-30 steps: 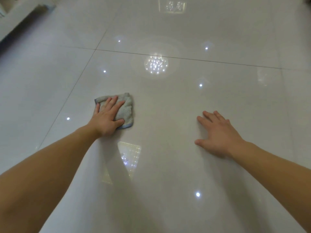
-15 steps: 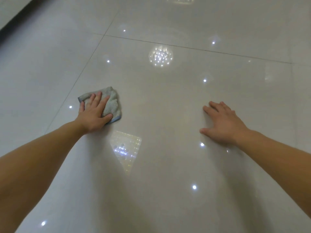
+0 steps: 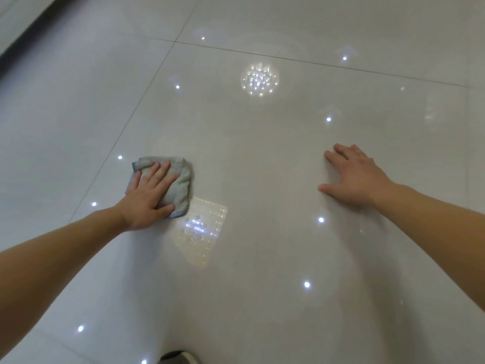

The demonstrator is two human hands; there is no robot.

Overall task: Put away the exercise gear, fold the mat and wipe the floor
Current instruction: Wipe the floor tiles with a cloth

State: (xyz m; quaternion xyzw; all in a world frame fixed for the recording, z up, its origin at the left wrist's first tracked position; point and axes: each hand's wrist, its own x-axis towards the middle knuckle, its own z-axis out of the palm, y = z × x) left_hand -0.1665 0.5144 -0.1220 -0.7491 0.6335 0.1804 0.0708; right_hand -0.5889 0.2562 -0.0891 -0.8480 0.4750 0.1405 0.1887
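Grey, nubby folded cloth (image 3: 172, 185) lies pressed flat under the left hand (image 3: 147, 198), fingers straight, on the glossy tiled floor (image 3: 262, 158); right of the cloth, the right hand (image 3: 354, 177) rests flat, fingers extended.

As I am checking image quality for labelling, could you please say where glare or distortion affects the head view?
Head view: the glossy tiled floor mirrors ceiling lights, with a round chandelier reflection, a square lit patch beside the grey cloth and scattered bright dots; head view, edges: wide-angle stretch enlarges both forearms; the left hand and right hand look sharp.
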